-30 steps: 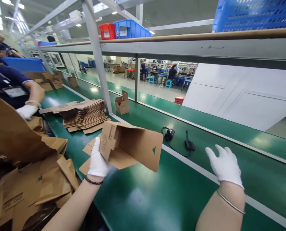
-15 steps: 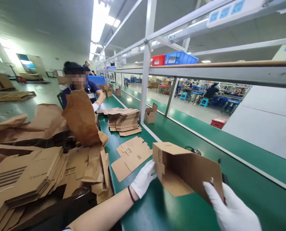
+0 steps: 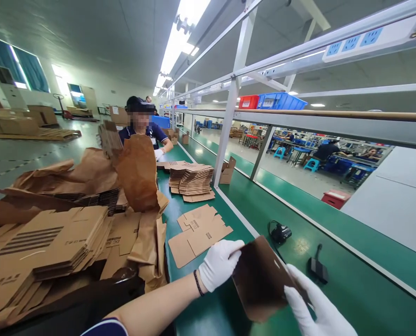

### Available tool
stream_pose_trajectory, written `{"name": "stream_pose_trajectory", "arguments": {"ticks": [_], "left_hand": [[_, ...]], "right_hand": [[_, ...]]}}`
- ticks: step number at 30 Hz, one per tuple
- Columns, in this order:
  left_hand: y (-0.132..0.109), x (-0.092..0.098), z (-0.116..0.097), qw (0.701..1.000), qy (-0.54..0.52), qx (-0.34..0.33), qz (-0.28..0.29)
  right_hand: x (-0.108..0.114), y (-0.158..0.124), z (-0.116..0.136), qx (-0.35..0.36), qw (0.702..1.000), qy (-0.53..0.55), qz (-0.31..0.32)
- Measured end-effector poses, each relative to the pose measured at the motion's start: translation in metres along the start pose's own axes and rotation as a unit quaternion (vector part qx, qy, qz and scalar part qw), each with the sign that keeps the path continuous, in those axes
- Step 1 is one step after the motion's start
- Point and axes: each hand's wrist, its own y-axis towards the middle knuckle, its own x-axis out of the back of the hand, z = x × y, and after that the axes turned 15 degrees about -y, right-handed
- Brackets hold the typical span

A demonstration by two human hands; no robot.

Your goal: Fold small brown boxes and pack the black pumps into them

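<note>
Both my white-gloved hands are on a brown cardboard box [image 3: 260, 280], tilted over the green bench with a dark, shaded side towards me. My left hand [image 3: 220, 265] pinches its upper left edge, thumb lying along the top. At the opposite side my right hand [image 3: 315, 303] grips the box edge between thumb and fingers. Close beyond my left hand lies a flat, unfolded carton blank [image 3: 197, 235] with printed marks. A neat stack of folded carton blanks [image 3: 192, 179] sits farther along the bench.
More carton blanks [image 3: 54, 242] and crumpled brown paper [image 3: 138, 172] are piled on the left. Black adapters with cable [image 3: 280, 232] lie right of the box. A metal post [image 3: 227, 130] rises from the green bench [image 3: 351, 224]. A co-worker [image 3: 141, 121] sits across the pile.
The box has turned and tipped, so its open inside no longer faces me as before. My left hand has closed on its edge. The head view has shifted left.
</note>
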Motion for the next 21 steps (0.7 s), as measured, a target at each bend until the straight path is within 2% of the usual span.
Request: {"name": "stream_pose_trajectory", "arguments": {"ticks": [3, 5, 8, 11, 13, 15, 17, 19, 21], "left_hand": [[0.009, 0.006, 0.01, 0.999, 0.021, 0.032, -0.021], [0.013, 0.008, 0.016, 0.998, 0.03, 0.045, -0.016], [0.015, 0.006, 0.025, 0.997, 0.042, 0.065, -0.008], [0.012, 0.0, 0.033, 0.996, 0.057, 0.067, -0.024], [0.006, -0.004, 0.035, 0.994, 0.082, 0.024, -0.061], [-0.004, -0.006, 0.032, 0.987, 0.111, -0.052, -0.103], [-0.02, -0.006, 0.025, 0.976, 0.125, -0.127, -0.121], [-0.041, -0.005, 0.018, 0.969, 0.12, -0.192, -0.103], [-0.066, -0.005, 0.015, 0.962, 0.096, -0.251, -0.047]], "right_hand": [[0.001, -0.001, -0.002, -0.033, 0.999, -0.002, -0.019], [0.003, 0.0, -0.006, -0.04, 0.999, -0.008, -0.004], [0.003, 0.002, -0.012, -0.042, 0.997, -0.028, 0.065], [-0.001, 0.003, -0.014, -0.035, 0.984, -0.05, 0.17], [-0.006, 0.002, -0.011, -0.022, 0.972, -0.065, 0.224], [-0.009, 0.002, -0.007, -0.011, 0.963, -0.083, 0.257], [-0.011, 0.001, -0.002, 0.0, 0.954, -0.099, 0.282], [-0.012, 0.0, 0.0, 0.017, 0.948, -0.106, 0.299], [-0.013, -0.002, 0.002, 0.04, 0.945, -0.108, 0.305]]}}
